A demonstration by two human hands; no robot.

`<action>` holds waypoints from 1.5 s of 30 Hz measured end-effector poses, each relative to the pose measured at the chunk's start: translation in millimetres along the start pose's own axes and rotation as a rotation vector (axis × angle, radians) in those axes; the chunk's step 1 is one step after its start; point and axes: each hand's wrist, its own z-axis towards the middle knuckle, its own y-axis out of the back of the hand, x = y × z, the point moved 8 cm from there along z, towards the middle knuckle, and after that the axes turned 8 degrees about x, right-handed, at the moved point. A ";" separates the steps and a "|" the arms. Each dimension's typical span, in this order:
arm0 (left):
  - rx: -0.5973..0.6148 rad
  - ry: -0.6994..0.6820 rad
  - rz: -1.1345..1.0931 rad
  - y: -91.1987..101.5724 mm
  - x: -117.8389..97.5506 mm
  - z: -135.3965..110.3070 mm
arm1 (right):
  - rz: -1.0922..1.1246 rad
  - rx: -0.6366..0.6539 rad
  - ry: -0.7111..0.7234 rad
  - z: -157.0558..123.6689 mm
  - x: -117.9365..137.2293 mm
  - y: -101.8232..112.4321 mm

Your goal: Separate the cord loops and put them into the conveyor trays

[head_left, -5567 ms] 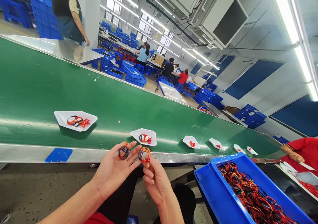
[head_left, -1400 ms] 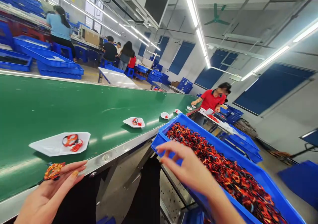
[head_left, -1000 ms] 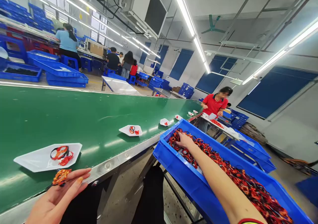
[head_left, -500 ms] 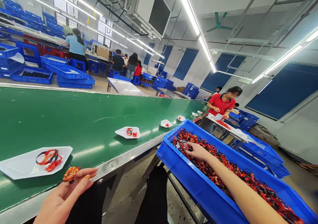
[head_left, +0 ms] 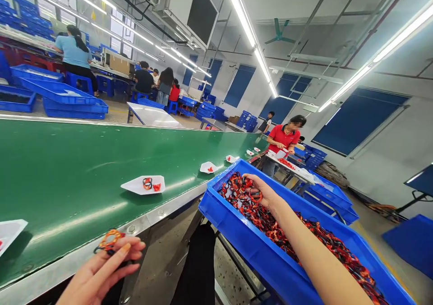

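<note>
My left hand [head_left: 107,265], over the conveyor's near metal edge, pinches an orange-and-black ring-shaped band [head_left: 110,241] between thumb and fingers. Inside the blue bin [head_left: 237,235] on the right, my right hand [head_left: 267,196] is curled around a red-and-black band [head_left: 255,195], just above the heap. Many tangled bands [head_left: 321,237] in red, orange and black fill the bin. On the green belt, a white boat-shaped tray [head_left: 135,186] carries a similar band and a small red piece [head_left: 157,187]. Another white tray [head_left: 13,233] is cut off by the left edge.
The green conveyor belt [head_left: 77,160] slants away to the right, with several smaller trays [head_left: 204,167] farther along. Its metal rail [head_left: 149,219] lies between belt and bin. A person in a red shirt [head_left: 283,138] works at a table beyond the bin. Stacked blue crates [head_left: 74,108] stand behind.
The view has turned right and the trays appear farther left. My right hand has come up slightly from the heap with a band showing in it. My left hand still holds its band.
</note>
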 end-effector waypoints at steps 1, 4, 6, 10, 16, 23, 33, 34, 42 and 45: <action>0.064 0.039 -0.061 -16.3 0.6 -1.0 | 0.009 0.043 0.011 -2.5 11.3 -16.0; 0.272 0.131 -0.324 -67.1 -7.8 -5.8 | 0.011 0.212 0.043 -12.7 40.3 -84.2; 0.346 0.192 -0.485 -91.1 -16.4 -6.4 | -0.052 0.339 0.090 -22.9 50.7 -143.0; 0.301 0.063 -0.688 -91.6 -39.3 6.5 | -0.518 0.432 0.559 -53.9 57.4 -262.7; 0.051 -0.045 -0.774 -35.0 -37.7 24.9 | -0.889 0.200 0.923 -66.7 17.9 -345.1; 0.077 0.026 -0.888 -39.2 -33.4 35.1 | -0.762 0.092 1.073 -64.6 19.0 -330.8; 0.084 0.048 -0.924 -54.7 -20.7 45.2 | -0.296 -0.075 0.923 -48.7 16.7 -300.7; 0.082 0.045 -0.926 -54.6 -20.0 45.4 | -0.253 -0.086 0.888 -45.5 16.1 -298.3; 0.101 0.080 -0.946 -60.8 -20.9 34.0 | -0.275 -0.112 0.724 -38.8 20.0 -262.0; 0.112 0.082 -0.933 -62.1 -21.4 28.6 | -0.418 0.037 0.640 -36.6 19.5 -256.8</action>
